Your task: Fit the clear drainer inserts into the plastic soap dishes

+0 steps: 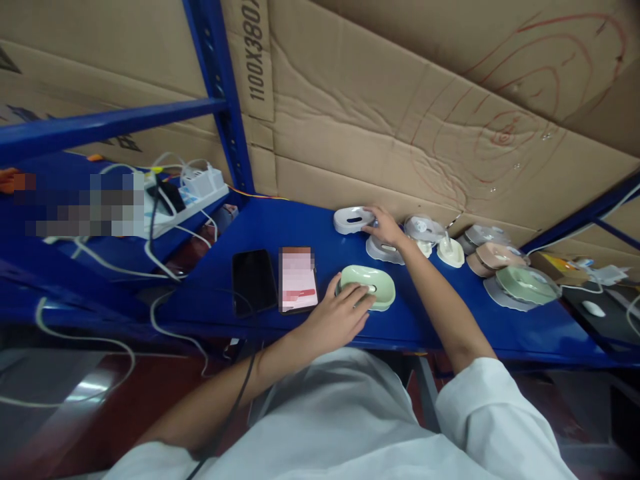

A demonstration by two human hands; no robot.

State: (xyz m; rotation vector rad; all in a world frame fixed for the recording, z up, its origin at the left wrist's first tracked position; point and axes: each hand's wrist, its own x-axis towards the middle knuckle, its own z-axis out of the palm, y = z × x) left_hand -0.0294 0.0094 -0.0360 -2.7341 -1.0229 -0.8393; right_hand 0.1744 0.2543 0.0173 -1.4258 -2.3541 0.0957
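Note:
A pale green oval dish [384,288] with a slot in its middle lies near the front edge of the blue table. My left hand [345,310] rests on its left side, fingers curled over it. Further back, my right hand [384,227] grips the right end of a white oval dish [346,220] between thumb and fingers. Below that hand sits a greyish dish [380,249], partly hidden by my wrist. A phone with a lit pink screen [299,280] and a dark phone [254,281] lie left of the green dish.
Clear-lidded dishes in grey [423,228], pink [493,257] and green [527,285] stand at the right, near a small cream dish [451,253]. A white mouse [593,308] is at the far right. Power strip [187,208] and cables lie left; cardboard [350,107] stands behind the blue table [300,223].

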